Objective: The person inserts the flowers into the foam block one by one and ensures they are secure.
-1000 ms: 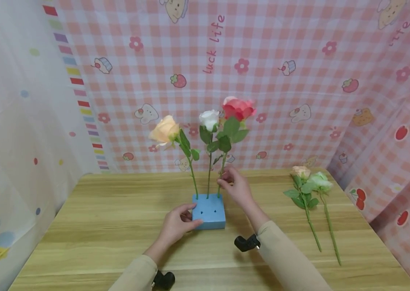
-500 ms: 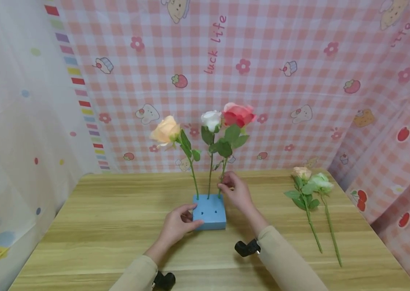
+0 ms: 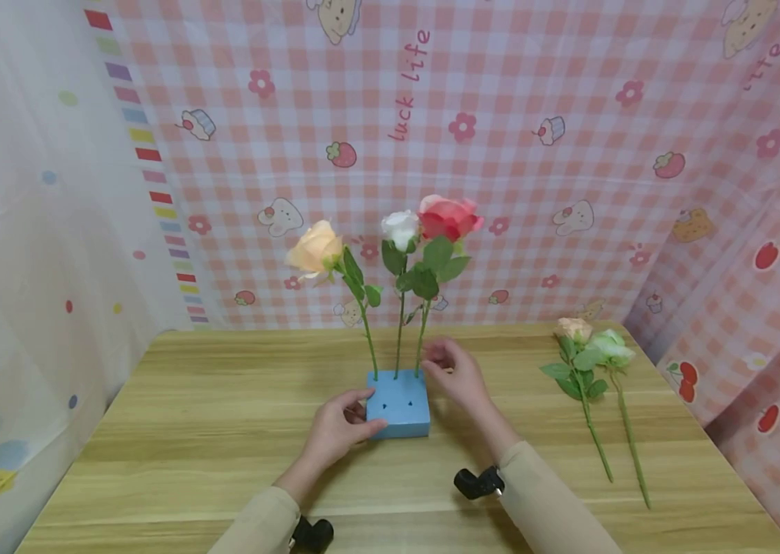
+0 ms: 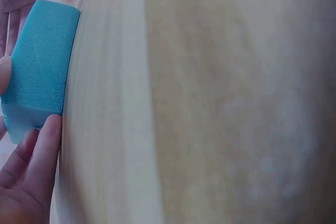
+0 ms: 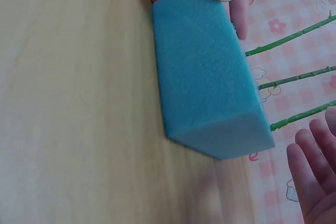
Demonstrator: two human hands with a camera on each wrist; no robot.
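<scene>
A blue foam block stands on the table with three flowers upright along its back edge: a peach rose, a white rose and a red rose. Two small holes show in its top, nearer the front. My left hand grips the block's left side, thumb at the front corner; the left wrist view shows its fingers against the blue block. Just right of the red rose's stem, my right hand has its fingers loosely bent and holds nothing; in the right wrist view they are beside the green stem.
On the right of the wooden table lie a pale peach rose and a light green rose, stems toward the front. A pink checked cloth hangs behind the table.
My right hand has let go of the red rose's stem and moved slightly down and right. The red rose has shifted a little left. My left hand stays on the block.
</scene>
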